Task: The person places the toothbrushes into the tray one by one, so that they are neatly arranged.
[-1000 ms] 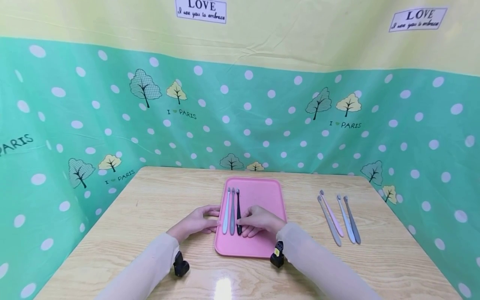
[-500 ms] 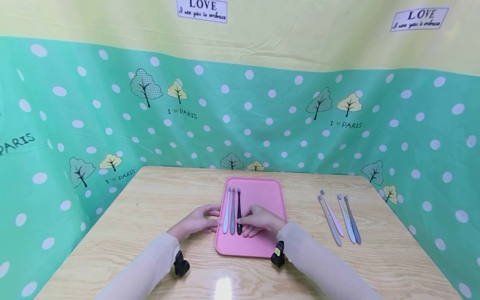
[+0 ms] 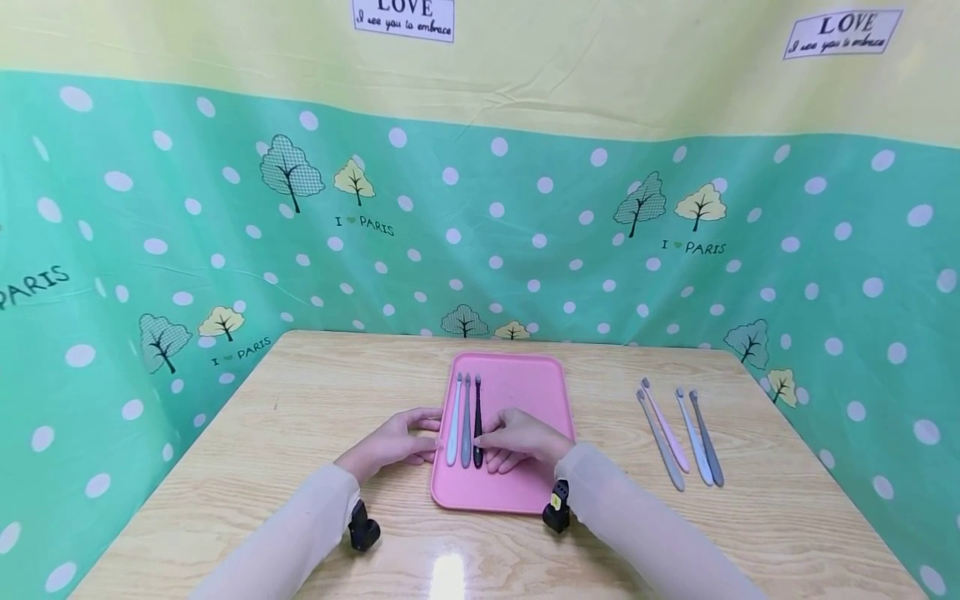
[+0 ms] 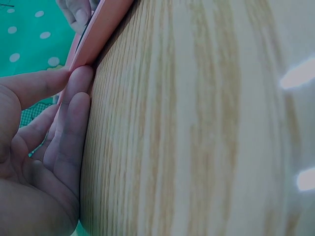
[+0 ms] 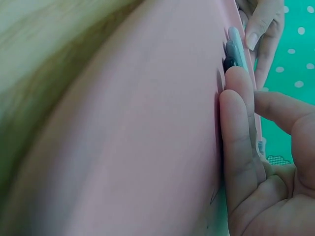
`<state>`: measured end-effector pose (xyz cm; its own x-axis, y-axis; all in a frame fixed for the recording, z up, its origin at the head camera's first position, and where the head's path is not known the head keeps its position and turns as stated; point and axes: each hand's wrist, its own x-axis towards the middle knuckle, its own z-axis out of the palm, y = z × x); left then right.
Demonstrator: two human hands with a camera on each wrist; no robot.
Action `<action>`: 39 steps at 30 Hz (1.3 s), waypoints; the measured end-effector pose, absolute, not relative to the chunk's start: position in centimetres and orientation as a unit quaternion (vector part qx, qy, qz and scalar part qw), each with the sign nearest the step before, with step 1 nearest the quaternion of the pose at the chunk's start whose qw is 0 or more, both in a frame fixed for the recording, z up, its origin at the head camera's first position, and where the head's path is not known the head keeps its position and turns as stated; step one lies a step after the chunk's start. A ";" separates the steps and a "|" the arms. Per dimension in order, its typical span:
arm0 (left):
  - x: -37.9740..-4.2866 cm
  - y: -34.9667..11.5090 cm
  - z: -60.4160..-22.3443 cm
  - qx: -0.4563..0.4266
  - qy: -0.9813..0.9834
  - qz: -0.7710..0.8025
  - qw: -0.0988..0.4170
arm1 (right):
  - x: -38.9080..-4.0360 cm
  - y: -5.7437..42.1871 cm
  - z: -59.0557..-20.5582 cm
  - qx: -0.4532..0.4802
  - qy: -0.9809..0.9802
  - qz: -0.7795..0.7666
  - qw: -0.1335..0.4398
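Observation:
A pink tray [image 3: 517,492] lies on the table. Three toothbrushes lie side by side along its left part: a light blue one [image 3: 453,425], a grey one [image 3: 467,421] and a black one [image 3: 477,408], heads toward the far side. My left hand [image 3: 396,442] holds the tray's left rim, thumb on top and fingers against its side, as the left wrist view shows. My right hand [image 3: 519,442] is over the tray and pinches the lower handle of the black toothbrush. In the right wrist view its fingertips [image 5: 238,78] are at the handle end; the contact is partly hidden.
On the right of the wooden table [image 3: 600,542] lie more toothbrushes: a grey one [image 3: 662,442], a pink one [image 3: 667,433], a light blue one [image 3: 695,442] and a dark grey one [image 3: 707,442]. A patterned curtain [image 3: 525,208] surrounds the table's back and sides.

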<state>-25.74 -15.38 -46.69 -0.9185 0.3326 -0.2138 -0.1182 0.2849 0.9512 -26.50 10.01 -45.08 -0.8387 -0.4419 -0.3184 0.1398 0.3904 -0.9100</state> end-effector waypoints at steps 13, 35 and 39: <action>-25.7 -15.4 -46.7 0.069 0.778 0.594 0.191 | -26.6 9.9 -45.3 -0.091 0.787 -0.548 0.269; -25.9 -15.3 -46.7 0.064 0.778 0.595 0.189 | -26.6 10.0 -45.4 -0.087 0.779 -0.561 0.268; -25.9 -15.3 -46.8 0.063 0.779 0.595 0.190 | -26.6 10.0 -45.4 -0.087 0.777 -0.563 0.269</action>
